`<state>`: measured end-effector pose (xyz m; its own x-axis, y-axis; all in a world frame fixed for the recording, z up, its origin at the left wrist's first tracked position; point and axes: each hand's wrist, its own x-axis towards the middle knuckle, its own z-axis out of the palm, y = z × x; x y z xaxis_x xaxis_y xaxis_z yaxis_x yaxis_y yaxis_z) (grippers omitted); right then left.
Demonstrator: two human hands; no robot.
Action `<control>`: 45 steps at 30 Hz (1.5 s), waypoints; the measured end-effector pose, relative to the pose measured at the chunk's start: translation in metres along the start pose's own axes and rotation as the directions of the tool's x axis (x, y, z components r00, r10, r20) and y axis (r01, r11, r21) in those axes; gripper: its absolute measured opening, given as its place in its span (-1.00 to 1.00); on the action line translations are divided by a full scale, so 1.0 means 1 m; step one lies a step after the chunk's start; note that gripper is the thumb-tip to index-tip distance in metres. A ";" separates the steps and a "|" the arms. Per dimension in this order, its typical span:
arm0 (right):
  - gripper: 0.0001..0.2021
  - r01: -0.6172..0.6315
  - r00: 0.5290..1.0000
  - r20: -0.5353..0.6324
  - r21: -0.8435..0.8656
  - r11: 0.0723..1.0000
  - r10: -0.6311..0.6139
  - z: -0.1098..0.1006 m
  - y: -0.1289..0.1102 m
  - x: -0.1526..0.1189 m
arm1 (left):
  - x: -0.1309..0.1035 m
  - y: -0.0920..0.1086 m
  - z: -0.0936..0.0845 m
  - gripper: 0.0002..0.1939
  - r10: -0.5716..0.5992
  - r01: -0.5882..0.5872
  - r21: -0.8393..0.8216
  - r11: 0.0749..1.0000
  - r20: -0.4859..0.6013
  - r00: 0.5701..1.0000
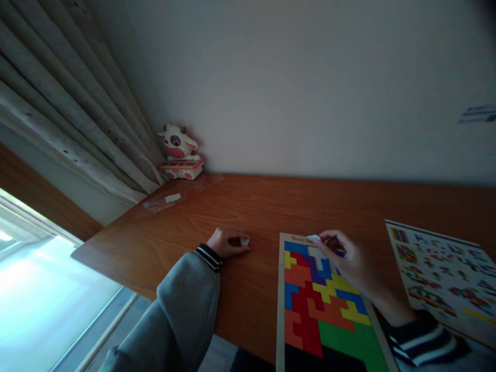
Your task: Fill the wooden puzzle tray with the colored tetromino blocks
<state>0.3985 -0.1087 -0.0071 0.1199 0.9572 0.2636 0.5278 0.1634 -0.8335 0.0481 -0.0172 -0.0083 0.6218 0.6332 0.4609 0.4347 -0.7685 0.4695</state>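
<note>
A wooden tray puzzle [281, 289] filled with coloured block pieces lies at the front right of the table. My right hand [344, 256] is over its upper part, thumb and fingers pinching a small white piece [313, 238] near the top rim. A whitish gap or piece shows just below that, among blue and purple blocks; I cannot tell which. My left hand [228, 242] rests on the table left of the board, its fingers curled around another small white piece [244, 241]. My right hand hides the board's upper right corner.
A printed picture sheet [445, 274] lies right of the board. At the back left corner sits a toy cow with a keyboard [180, 152], beside a clear plastic bag [160, 204]. A curtain [77, 103] hangs at the left, and a wall closes the table's back.
</note>
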 end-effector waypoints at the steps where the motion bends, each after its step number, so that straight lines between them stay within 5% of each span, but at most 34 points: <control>1: -0.67 -0.019 1.000 -0.004 0.035 0.999 0.019 0.000 -0.001 0.001 | 0.003 0.003 0.005 -0.66 0.018 -0.018 -0.004 1.000 -0.012 1.000; 6: -0.64 -0.075 0.997 -0.002 0.244 0.967 0.078 -0.001 -0.009 0.004 | 0.032 0.024 0.038 -0.63 0.085 -0.090 -0.065 0.994 -0.086 0.993; 12: -0.64 -0.247 0.968 0.143 0.451 0.858 0.204 0.003 -0.011 0.002 | 0.077 0.059 0.081 -0.67 0.056 -0.109 -0.233 0.966 -0.222 0.973; 16: -0.69 -0.270 0.962 0.188 0.575 0.772 0.196 0.012 -0.009 -0.002 | 0.086 0.075 0.096 -0.72 0.080 -0.148 -0.294 0.944 -0.230 0.970; 24: -0.67 -0.255 0.967 0.151 0.569 0.782 0.206 0.015 -0.018 -0.006 | 0.077 0.078 0.096 -0.59 0.245 -0.264 -0.138 0.955 -0.142 0.959; 32: -0.67 -0.265 0.961 0.103 0.601 0.754 0.255 0.018 -0.022 -0.007 | 0.080 0.085 0.094 -0.55 0.335 -0.353 -0.059 0.934 -0.206 0.920; 45: -0.65 -0.244 0.937 0.027 0.764 0.598 0.348 0.015 -0.026 -0.004 | 0.078 0.095 0.096 -0.31 0.227 -0.260 -0.144 0.955 -0.215 0.950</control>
<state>0.3723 -0.1137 0.0059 0.2733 0.9603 -0.0558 -0.3561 0.0471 -0.9333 0.2003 -0.0491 -0.0001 0.5488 0.4470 0.7064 0.1592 -0.8854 0.4367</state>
